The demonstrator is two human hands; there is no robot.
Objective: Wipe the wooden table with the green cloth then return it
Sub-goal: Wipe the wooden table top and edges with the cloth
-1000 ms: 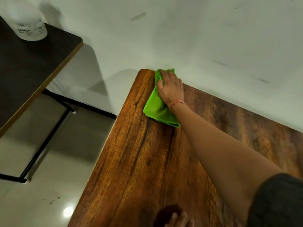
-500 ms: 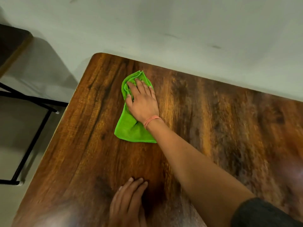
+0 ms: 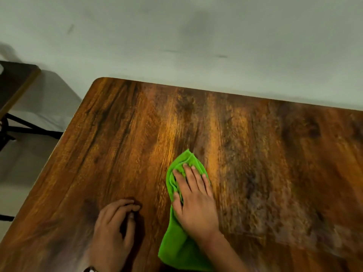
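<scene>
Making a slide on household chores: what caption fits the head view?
Right hand presses a folded bright green cloth flat on the brown wooden table; left hand rests beside it.

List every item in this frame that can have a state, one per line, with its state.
green cloth: bunched, lying on the table, pinned under the right hand.
right hand: flat, palm down on the cloth, fingers spread.
left hand: resting on the bare tabletop beside the cloth, fingers curled, holding nothing.
wooden table: surface mostly bare, pale hazy patch at the right.
dark side table: only a corner shows at the left edge.
</scene>
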